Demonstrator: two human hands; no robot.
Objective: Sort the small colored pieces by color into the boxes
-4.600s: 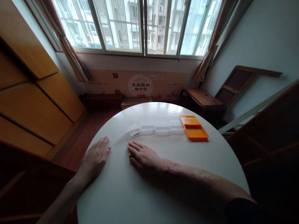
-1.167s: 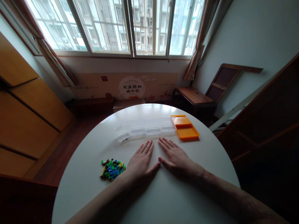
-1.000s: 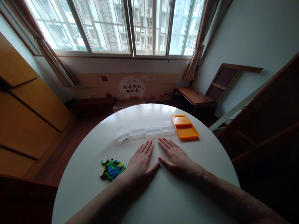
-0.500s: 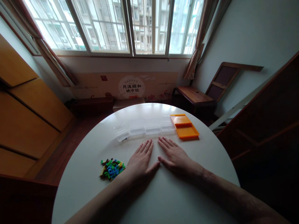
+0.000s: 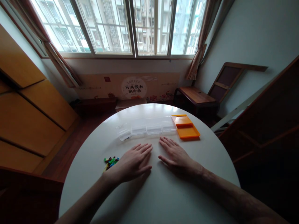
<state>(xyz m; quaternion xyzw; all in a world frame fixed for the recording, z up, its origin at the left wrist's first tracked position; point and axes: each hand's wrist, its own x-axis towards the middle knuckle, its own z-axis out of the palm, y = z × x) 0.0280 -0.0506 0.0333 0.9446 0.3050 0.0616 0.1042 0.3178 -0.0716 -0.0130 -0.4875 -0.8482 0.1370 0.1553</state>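
Beside heaped angular pieces (image 5: 110, 162), left hand (image 5: 131, 163) outstretched, right hand (image 5: 175, 156) likewise, smooth curved white tabletop (image 5: 158, 199)

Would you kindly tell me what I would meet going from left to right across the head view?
Wooden cabinet → pile of small coloured pieces → left hand → right hand → wooden frame with dark panels.
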